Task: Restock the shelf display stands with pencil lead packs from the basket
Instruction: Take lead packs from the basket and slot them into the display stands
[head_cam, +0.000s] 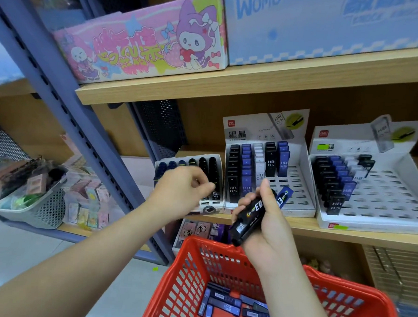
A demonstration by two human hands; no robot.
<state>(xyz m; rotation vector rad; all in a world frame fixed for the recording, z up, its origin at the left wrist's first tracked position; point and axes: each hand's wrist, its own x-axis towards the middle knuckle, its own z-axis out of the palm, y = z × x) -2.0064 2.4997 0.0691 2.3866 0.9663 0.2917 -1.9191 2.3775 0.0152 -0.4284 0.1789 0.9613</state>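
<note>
Right hand (265,217) grips a bundle of packs (249,218) just above the basket (191,244), a supply close by the left hand (179,188). Left fingers curl over a black pack (214,195) in the stand (221,180) ahead. Pinching or just seating it? Cannot tell. Spare packs (224,304) wait below.

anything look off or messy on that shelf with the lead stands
Nothing spilled or damaged. The middle stand and right stand are filled only on their left sides, with rows of empty slots. A green sticker covers part of the right stand's title. Packs lie jumbled in the red basket.
</note>
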